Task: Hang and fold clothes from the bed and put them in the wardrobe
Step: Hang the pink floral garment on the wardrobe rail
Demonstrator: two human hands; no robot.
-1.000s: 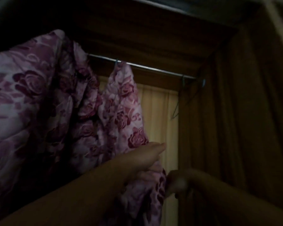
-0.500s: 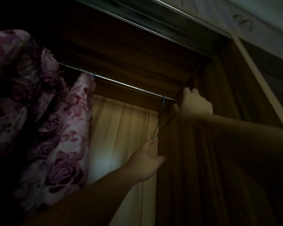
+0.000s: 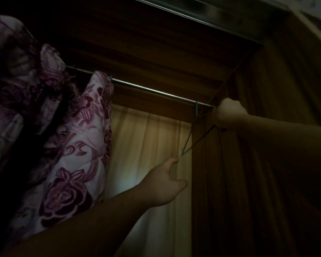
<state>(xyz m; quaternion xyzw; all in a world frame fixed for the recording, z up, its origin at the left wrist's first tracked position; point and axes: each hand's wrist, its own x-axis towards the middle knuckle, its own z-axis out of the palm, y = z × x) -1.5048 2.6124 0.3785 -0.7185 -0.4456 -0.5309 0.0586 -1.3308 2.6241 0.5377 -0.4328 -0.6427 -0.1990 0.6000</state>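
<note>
Dim wardrobe interior, right hand [image 3: 228, 115] fisted around wire hanger [image 3: 192, 134] at rail [image 3: 152, 90] right of centre, left hand [image 3: 165, 184] loose-fingered, fingertip at hanger's lower corner, floral garments [image 3: 76, 145] hanging left.

Very dim, underexposed frame. Only light source: a pale curtain [image 3: 148, 164], backlit, glowing cream at centre toward 6 o'clock. Wardrobe [image 3: 174, 58] interior near black from 9 to 12 o'clock. Rail [image 3: 156, 92] catches a thin glint. Floral fabric [image 3: 76, 154] half lit at 8 o'clock. Forearms in shadow. Soft focus, grainy; straight lines bow at 1 o'clock.
</note>
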